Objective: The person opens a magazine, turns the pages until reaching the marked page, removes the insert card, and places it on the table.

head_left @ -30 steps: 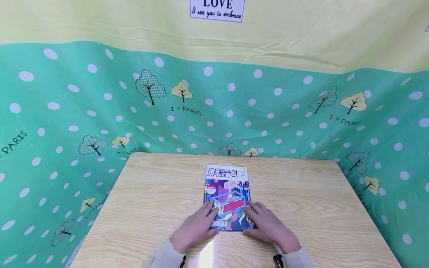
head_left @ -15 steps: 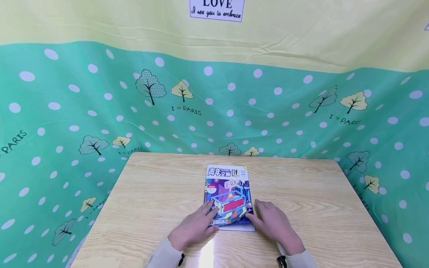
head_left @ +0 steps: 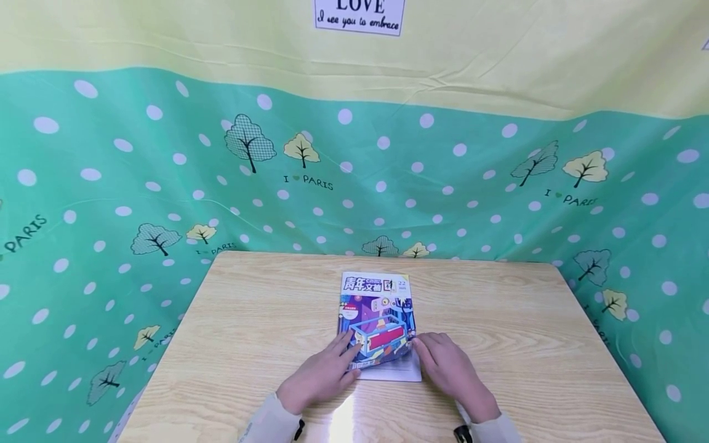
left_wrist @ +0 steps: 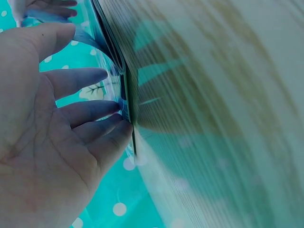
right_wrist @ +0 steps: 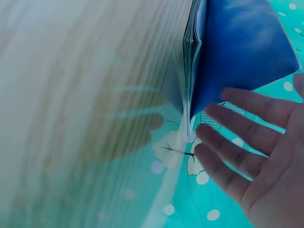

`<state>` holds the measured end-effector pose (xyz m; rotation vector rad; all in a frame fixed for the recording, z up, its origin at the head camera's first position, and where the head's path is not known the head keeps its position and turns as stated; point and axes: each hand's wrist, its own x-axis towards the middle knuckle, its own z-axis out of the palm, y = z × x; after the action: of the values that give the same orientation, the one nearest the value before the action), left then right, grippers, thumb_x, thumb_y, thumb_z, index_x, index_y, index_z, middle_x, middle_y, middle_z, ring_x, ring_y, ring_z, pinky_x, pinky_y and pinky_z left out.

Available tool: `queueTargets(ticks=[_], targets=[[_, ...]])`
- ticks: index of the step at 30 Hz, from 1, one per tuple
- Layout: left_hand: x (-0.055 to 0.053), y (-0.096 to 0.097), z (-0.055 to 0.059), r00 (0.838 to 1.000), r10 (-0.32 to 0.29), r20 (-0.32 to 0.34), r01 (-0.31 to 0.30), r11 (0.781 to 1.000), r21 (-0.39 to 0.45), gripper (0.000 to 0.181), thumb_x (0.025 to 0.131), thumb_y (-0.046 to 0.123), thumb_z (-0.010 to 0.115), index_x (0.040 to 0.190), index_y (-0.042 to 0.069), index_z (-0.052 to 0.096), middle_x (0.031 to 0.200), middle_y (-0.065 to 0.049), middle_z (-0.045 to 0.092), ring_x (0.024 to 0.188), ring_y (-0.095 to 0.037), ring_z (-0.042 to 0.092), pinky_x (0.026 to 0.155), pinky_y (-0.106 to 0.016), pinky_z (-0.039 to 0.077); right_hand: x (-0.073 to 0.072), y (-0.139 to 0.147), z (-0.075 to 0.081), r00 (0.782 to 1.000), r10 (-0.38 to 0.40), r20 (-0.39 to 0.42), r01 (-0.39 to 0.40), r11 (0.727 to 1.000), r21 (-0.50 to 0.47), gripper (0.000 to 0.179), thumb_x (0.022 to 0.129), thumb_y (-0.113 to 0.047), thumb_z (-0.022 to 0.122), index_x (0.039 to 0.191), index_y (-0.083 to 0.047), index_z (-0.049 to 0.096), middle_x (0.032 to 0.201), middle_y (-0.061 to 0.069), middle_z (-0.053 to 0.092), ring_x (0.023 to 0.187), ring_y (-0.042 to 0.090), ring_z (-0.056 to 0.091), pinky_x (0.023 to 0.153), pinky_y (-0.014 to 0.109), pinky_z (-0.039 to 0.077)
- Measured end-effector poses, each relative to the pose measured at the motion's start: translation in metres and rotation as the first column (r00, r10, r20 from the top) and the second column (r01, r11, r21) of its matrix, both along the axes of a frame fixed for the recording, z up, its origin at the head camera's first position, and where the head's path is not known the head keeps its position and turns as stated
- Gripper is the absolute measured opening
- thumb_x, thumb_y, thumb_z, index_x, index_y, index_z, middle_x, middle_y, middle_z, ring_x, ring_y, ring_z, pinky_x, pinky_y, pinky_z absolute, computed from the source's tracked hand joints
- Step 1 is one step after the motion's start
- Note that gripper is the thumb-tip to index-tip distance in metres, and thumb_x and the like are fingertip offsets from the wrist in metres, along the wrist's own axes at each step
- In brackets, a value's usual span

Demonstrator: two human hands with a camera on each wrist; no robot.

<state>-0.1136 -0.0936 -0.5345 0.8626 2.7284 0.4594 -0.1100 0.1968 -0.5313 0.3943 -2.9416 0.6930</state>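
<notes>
A magazine with a purple and blue illustrated cover lies on the wooden table. Its lower right cover corner is lifted, baring a white page beneath. My left hand rests along the left side with fingers extended over the cover; in the left wrist view, its fingertips touch the magazine's edge. At the right edge is my right hand, its thumb by the raised cover. From the right wrist, the blue inner side of the cover stands up, thumb tip at its corner, the other fingers straight.
The wooden table extends on both sides of the magazine. A green and yellow patterned cloth hangs behind and beside it. Light reflects off the tabletop between the forearms.
My right hand has moved off the cover to the magazine's right edge, and the lower right cover corner has come up, showing the page below. The left hand stays almost still.
</notes>
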Motion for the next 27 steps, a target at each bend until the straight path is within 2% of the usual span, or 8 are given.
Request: queueTargets(ticks=[6, 9, 15, 19, 21, 23, 25, 27], targets=[[0.0, -0.001, -0.001, 1.0, -0.002, -0.002, 0.002, 1.0, 0.007, 0.06, 0.104, 0.045, 0.048, 0.153, 0.011, 0.041, 0.162, -0.017, 0.022, 0.148, -0.034, 0.022, 0.117, -0.049, 0.032, -0.001, -0.003, -0.001, 0.997, 0.026, 0.077, -0.019, 0.996, -0.091, 0.042, 0.104, -0.027, 0.053, 0.14, -0.005, 0.057, 0.136, 0.011, 0.06, 0.128, 0.029, 0.054, 0.11, 0.049, 0.044], [0.001, -0.002, -0.003, 1.0, -0.002, -0.001, 0.002, 1.0, 0.013, 0.062, 0.104, 0.046, 0.048, 0.153, 0.011, 0.04, 0.162, -0.017, 0.022, 0.148, -0.034, 0.021, 0.117, -0.05, 0.032, -0.005, -0.006, -0.005, 0.993, 0.075, 0.096, -0.065, 0.993, -0.097, 0.053, 0.101, -0.031, 0.059, 0.147, -0.006, 0.049, 0.141, 0.01, 0.057, 0.131, 0.029, 0.051, 0.112, 0.049, 0.041], [0.001, -0.003, -0.005, 1.0, 0.006, 0.004, -0.006, 0.999, 0.042, 0.063, 0.102, 0.047, 0.052, 0.153, 0.012, 0.041, 0.162, -0.017, 0.025, 0.148, -0.033, 0.024, 0.116, -0.05, 0.033, -0.008, -0.015, -0.006, 0.985, 0.145, 0.089, -0.137, 0.987, -0.089, 0.067, 0.101, -0.041, 0.058, 0.154, -0.006, 0.036, 0.15, 0.011, 0.048, 0.137, 0.029, 0.044, 0.117, 0.045, 0.034], [0.001, -0.006, 0.0, 0.998, 0.006, 0.065, -0.014, 0.991, 0.131, 0.068, 0.099, 0.045, 0.059, 0.153, 0.008, 0.04, 0.161, -0.018, 0.026, 0.146, -0.035, 0.027, 0.116, -0.052, 0.034, -0.009, -0.023, 0.0, 0.982, 0.151, 0.116, -0.146, 0.988, -0.051, 0.073, 0.101, -0.041, 0.057, 0.157, -0.005, 0.027, 0.155, 0.015, 0.039, 0.141, 0.031, 0.037, 0.118, 0.045, 0.032], [-0.001, -0.008, 0.006, 0.993, 0.013, 0.12, -0.04, 0.973, 0.227, 0.07, 0.099, 0.042, 0.062, 0.153, 0.004, 0.039, 0.16, -0.02, 0.029, 0.144, -0.037, 0.031, 0.115, -0.054, 0.034, -0.011, -0.028, 0.003, 0.98, 0.164, 0.112, -0.162, 0.986, -0.028, 0.075, 0.102, -0.042, 0.055, 0.158, -0.004, 0.024, 0.157, 0.017, 0.035, 0.142, 0.033, 0.036, 0.118, 0.046, 0.032], [-0.003, -0.01, 0.012, 0.987, 0.021, 0.159, -0.075, 0.938, 0.339, 0.066, 0.099, 0.035, 0.062, 0.151, 0.0, 0.039, 0.156, -0.022, 0.035, 0.14, -0.038, 0.038, 0.113, -0.055, 0.036, -0.013, -0.033, 0.005, 0.979, 0.181, 0.097, -0.18, 0.984, -0.016, 0.076, 0.102, -0.046, 0.054, 0.158, -0.005, 0.023, 0.158, 0.018, 0.033, 0.142, 0.035, 0.035, 0.117, 0.047, 0.033], [-0.006, -0.011, 0.017, 0.978, 0.045, 0.206, -0.135, 0.884, 0.448, 0.06, 0.102, 0.03, 0.059, 0.149, -0.003, 0.041, 0.15, -0.023, 0.043, 0.133, -0.039, 0.047, 0.109, -0.054, 0.042, -0.015, -0.038, 0.007, 0.978, 0.198, 0.071, -0.198, 0.98, -0.006, 0.078, 0.102, -0.049, 0.053, 0.158, -0.005, 0.023, 0.158, 0.019, 0.033, 0.142, 0.037, 0.035, 0.117, 0.049, 0.033], [-0.009, -0.011, 0.021, 0.966, 0.077, 0.246, -0.202, 0.817, 0.54, 0.053, 0.104, 0.026, 0.056, 0.146, -0.004, 0.044, 0.143, -0.024, 0.051, 0.127, -0.039, 0.054, 0.105, -0.051, 0.048, -0.017, -0.042, 0.009, 0.976, 0.212, 0.055, -0.213, 0.977, 0.007, 0.079, 0.101, -0.052, 0.052, 0.159, -0.007, 0.022, 0.158, 0.02, 0.032, 0.141, 0.039, 0.036, 0.116, 0.05, 0.034]])
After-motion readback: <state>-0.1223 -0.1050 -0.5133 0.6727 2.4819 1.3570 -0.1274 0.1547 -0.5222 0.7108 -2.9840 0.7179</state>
